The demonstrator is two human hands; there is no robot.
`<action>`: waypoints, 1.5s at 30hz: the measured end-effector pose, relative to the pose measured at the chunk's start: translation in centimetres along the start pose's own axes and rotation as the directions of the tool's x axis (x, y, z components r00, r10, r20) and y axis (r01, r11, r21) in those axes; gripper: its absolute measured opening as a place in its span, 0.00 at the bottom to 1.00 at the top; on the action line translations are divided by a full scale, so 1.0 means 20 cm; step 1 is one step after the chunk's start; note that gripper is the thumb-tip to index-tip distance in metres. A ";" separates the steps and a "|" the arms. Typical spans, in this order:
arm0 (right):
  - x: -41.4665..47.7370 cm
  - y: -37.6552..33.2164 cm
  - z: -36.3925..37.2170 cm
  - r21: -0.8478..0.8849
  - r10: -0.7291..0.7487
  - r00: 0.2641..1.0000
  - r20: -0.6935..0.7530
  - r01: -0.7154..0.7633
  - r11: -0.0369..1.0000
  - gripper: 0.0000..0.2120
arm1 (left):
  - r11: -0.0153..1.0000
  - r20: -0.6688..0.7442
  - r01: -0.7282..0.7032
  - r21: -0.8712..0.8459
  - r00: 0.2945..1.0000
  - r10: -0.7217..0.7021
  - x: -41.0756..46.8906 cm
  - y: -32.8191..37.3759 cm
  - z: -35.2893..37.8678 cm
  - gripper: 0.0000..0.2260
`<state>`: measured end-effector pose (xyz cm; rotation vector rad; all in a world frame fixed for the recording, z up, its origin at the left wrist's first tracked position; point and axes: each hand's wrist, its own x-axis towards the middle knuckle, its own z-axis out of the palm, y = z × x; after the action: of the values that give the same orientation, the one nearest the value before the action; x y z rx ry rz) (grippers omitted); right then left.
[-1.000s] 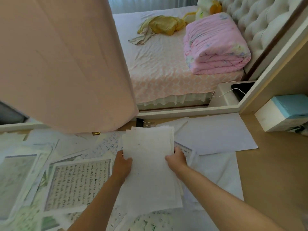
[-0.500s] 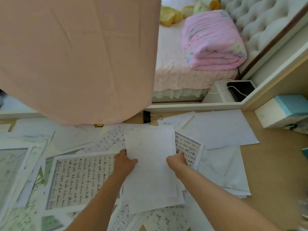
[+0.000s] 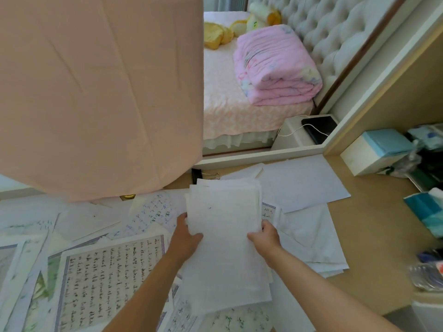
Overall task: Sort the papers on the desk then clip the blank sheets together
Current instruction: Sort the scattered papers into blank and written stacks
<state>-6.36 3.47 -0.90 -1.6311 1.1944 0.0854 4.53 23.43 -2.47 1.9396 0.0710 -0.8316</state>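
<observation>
A stack of blank white sheets [image 3: 225,226] is held above the desk between both hands. My left hand [image 3: 187,238] grips its left edge and my right hand [image 3: 265,237] grips its right edge. A black binder clip [image 3: 197,175] with silver handles lies on the desk just beyond the stack's far edge. Handwritten pages [image 3: 107,281] with bordered text lie spread at the left and under the stack. More blank sheets [image 3: 302,180] lie at the right.
A pink curtain [image 3: 96,92] hangs low over the desk's back left. White and blue boxes [image 3: 376,149] and bagged items [image 3: 426,271] crowd the right edge. Bare wooden desk [image 3: 374,236] shows right of the papers. A bed with a pink quilt [image 3: 275,65] lies beyond.
The stack has been lifted a little and squared between both hands, its far edge now near the binder clip. The view has shifted left, showing more of the desk's right side.
</observation>
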 end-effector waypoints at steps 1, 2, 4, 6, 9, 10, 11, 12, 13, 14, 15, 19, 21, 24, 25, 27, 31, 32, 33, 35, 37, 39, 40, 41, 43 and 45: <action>0.01 0.02 -0.05 0.004 0.014 0.999 -0.047 -0.014 1.000 0.11 | 1.000 0.039 -0.009 0.012 0.999 0.009 0.01 0.03 0.05 0.32; 0.03 0.05 -0.10 0.009 0.030 0.995 -0.092 -0.029 1.000 0.11 | 0.998 0.085 -0.015 0.065 0.996 0.010 0.02 0.06 0.10 0.33; 0.07 0.12 -0.18 -0.009 0.099 0.982 -0.163 -0.102 0.995 0.11 | 0.963 0.152 -0.056 0.265 0.988 0.016 0.03 0.11 0.21 0.32; 0.12 0.18 -0.22 -0.074 0.169 0.967 -0.193 -0.186 0.980 0.14 | 0.839 0.129 -0.125 0.529 0.989 0.066 0.03 0.13 0.30 0.28; 0.19 0.26 -0.22 -0.208 0.195 0.962 -0.191 -0.234 0.950 0.20 | 0.731 0.004 -0.064 0.680 0.996 0.084 0.03 0.14 0.37 0.28; 0.20 0.25 -0.21 -0.189 0.198 0.965 -0.174 -0.230 0.955 0.22 | 0.750 -0.036 -0.028 0.661 0.997 0.068 0.03 0.13 0.38 0.29; 0.18 0.23 -0.21 -0.127 0.209 0.965 -0.156 -0.229 0.965 0.23 | 0.766 -0.062 -0.008 0.643 0.996 0.062 0.03 0.13 0.38 0.31; 0.16 0.21 -0.20 -0.050 0.225 0.965 -0.136 -0.234 0.971 0.24 | 0.773 -0.074 0.003 0.634 0.996 0.057 0.03 0.13 0.39 0.33; 0.15 0.19 -0.19 0.030 0.241 0.963 -0.122 -0.239 0.971 0.24 | 0.777 -0.081 0.017 0.629 0.996 0.044 0.03 0.13 0.39 0.34; 0.16 0.18 -0.18 0.091 0.248 0.963 -0.111 -0.238 0.967 0.24 | 0.781 -0.083 0.032 0.623 0.996 0.025 0.03 0.13 0.39 0.34; 0.16 0.17 -0.18 0.132 0.249 0.964 -0.095 -0.236 0.963 0.24 | 0.787 -0.082 0.049 0.615 0.997 0.002 0.04 0.12 0.39 0.34; 0.19 0.16 -0.18 0.185 0.279 0.959 -0.049 -0.266 0.946 0.22 | 0.873 -0.049 0.146 0.466 0.989 -0.139 0.08 0.13 0.37 0.33; 0.20 0.18 -0.19 0.168 0.280 0.960 -0.030 -0.271 0.948 0.16 | 0.868 -0.002 0.132 0.479 0.989 -0.149 0.08 0.13 0.37 0.27; 0.21 0.20 -0.23 0.037 0.205 0.979 -0.011 -0.205 0.978 0.14 | 0.841 0.029 0.069 0.537 0.994 -0.101 0.06 0.12 0.38 0.18; 0.21 0.20 -0.25 -0.021 0.175 0.984 -0.017 -0.175 0.984 0.12 | 0.836 0.035 0.044 0.547 0.997 -0.076 0.06 0.11 0.39 0.15; 0.22 0.20 -0.33 -0.124 0.111 0.992 -0.063 -0.118 0.985 0.12 | 0.832 0.058 -0.001 0.555 0.998 -0.037 0.04 0.09 0.39 0.12; 0.23 0.22 -0.55 -0.202 0.073 0.985 -0.159 -0.105 0.974 0.15 | 0.828 0.022 -0.025 0.560 1.000 0.015 0.02 0.06 0.41 0.20; 0.23 0.22 -0.59 -0.188 0.074 0.985 -0.157 -0.103 0.977 0.15 | 0.827 0.009 -0.026 0.561 1.000 0.025 0.02 0.06 0.42 0.22; 0.22 0.22 -0.63 -0.159 0.067 0.987 -0.147 -0.091 0.983 0.15 | 0.833 -0.003 -0.027 0.552 0.999 0.034 0.01 0.07 0.43 0.25; 0.18 0.19 -0.69 -0.081 0.005 0.994 -0.112 -0.014 0.997 0.14 | 0.869 0.002 -0.056 0.491 0.998 0.063 0.00 0.12 0.48 0.32; 0.13 0.14 -0.72 0.014 -0.089 0.994 -0.066 0.090 0.996 0.14 | 0.926 0.052 -0.111 0.362 0.994 0.099 -0.04 0.19 0.52 0.39; 0.08 0.09 -0.75 0.102 -0.158 0.987 -0.032 0.160 0.982 0.15 | 0.988 0.141 -0.101 0.120 0.986 0.084 -0.08 0.29 0.54 0.42; 0.06 0.07 -0.76 0.128 -0.187 0.982 -0.027 0.189 0.974 0.16 | 0.996 0.175 -0.083 -0.013 0.981 0.084 -0.11 0.34 0.54 0.39; 0.04 0.05 -0.77 0.152 -0.217 0.976 -0.034 0.219 0.964 0.17 | 0.988 0.184 -0.087 -0.124 0.977 0.109 -0.13 0.40 0.54 0.33; -0.01 -0.01 -0.79 0.193 -0.267 0.960 -0.081 0.278 0.941 0.18 | 0.955 0.107 -0.167 -0.247 0.974 0.198 -0.18 0.51 0.52 0.17; -0.05 -0.06 -0.80 0.229 -0.323 0.936 -0.140 0.348 0.909 0.18 | 0.914 0.032 -0.254 -0.316 0.960 0.278 -0.25 0.59 0.49 0.11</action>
<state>-13.72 -8.14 7.60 -1.6042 0.9366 -0.3580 0.24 10.84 6.73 1.5774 -0.1029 -0.6671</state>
